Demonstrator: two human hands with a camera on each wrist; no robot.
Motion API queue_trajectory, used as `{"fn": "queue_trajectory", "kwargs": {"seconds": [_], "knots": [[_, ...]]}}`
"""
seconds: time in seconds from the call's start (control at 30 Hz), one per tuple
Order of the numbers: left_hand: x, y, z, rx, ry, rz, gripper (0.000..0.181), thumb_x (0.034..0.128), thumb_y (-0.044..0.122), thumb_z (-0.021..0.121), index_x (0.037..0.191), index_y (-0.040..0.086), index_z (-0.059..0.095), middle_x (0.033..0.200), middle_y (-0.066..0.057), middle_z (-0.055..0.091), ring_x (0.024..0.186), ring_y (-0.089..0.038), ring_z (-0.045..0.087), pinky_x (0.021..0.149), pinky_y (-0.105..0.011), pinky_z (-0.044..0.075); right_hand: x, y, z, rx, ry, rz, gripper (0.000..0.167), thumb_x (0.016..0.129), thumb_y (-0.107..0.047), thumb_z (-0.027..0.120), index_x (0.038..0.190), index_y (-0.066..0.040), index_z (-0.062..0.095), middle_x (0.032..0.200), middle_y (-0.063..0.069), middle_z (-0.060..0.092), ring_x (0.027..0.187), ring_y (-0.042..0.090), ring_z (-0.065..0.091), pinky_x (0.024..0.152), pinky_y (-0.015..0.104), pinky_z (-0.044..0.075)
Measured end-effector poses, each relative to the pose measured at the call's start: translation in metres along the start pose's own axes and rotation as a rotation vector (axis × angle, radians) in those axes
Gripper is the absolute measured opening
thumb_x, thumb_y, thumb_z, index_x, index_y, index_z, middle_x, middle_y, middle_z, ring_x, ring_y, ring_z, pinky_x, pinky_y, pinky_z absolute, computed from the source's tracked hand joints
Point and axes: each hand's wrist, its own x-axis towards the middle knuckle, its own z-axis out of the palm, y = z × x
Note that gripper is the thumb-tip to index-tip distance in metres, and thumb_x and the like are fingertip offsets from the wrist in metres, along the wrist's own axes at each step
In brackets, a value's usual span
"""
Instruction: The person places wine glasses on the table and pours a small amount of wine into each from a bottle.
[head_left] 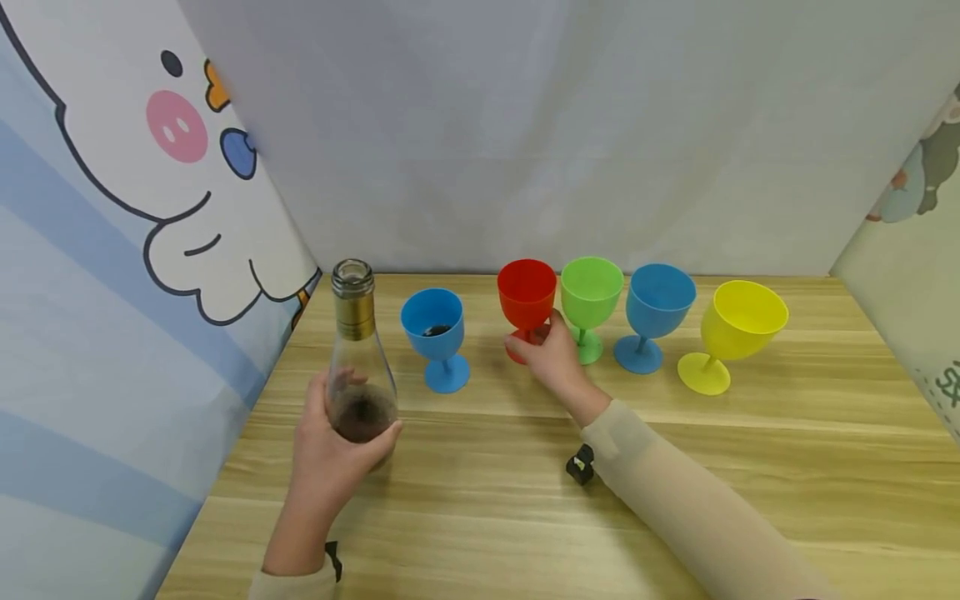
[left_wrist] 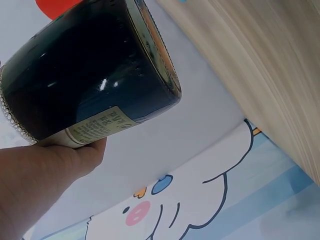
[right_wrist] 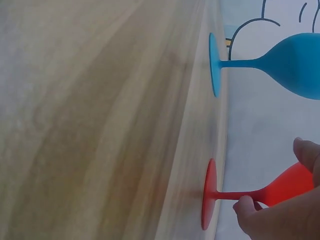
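Note:
My left hand grips a clear glass wine bottle with a gold neck band, low on its body. Dark liquid fills the bottle's lower part; a label shows in the left wrist view, where the bottle hangs above the table. To its right stands a blue goblet with some dark liquid inside. My right hand is at the stem of a red goblet, fingers curled round it below the bowl. In the right wrist view the thumb stands off the red goblet, whose foot rests on the table.
Right of the red goblet stand a green goblet, a second blue goblet and a yellow goblet. A small black object shows by the right sleeve. A pale wall rises behind the wooden table.

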Motion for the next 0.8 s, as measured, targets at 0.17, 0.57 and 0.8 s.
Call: {"fn": "queue_trajectory", "kwargs": {"seconds": [0.17,0.57,0.8], "knots": [[0.000,0.000,0.000,0.007,-0.008,-0.010,0.081,0.0679,-0.002,0.092,0.134,0.006,0.046,0.127,-0.007,0.059,0.118,-0.027,0.052,0.098,-0.052,0.040,0.004,-0.002,0.002,0.094,0.001,-0.009,0.069,0.089,-0.017,0.081,0.143,-0.003,0.041,0.132,0.016,0.054,0.116,0.032,0.058,0.100,0.044,0.048],[0.002,-0.001,0.001,0.035,-0.033,-0.023,0.080,0.0685,-0.001,0.092,0.134,0.006,0.046,0.127,-0.007,0.059,0.119,-0.028,0.053,0.097,-0.053,0.041,0.011,-0.003,0.002,0.131,0.040,-0.089,0.069,0.088,-0.017,0.082,0.145,-0.012,0.043,0.133,0.007,0.055,0.119,0.026,0.057,0.101,0.044,0.047],[0.004,0.000,0.001,0.042,-0.045,-0.037,0.080,0.0696,0.001,0.091,0.135,0.006,0.046,0.129,-0.008,0.059,0.119,-0.030,0.052,0.097,-0.053,0.041,0.003,-0.004,0.001,0.049,0.033,-0.092,0.072,0.086,-0.020,0.084,0.144,-0.007,0.044,0.133,0.008,0.055,0.119,0.027,0.054,0.100,0.045,0.046]]}}
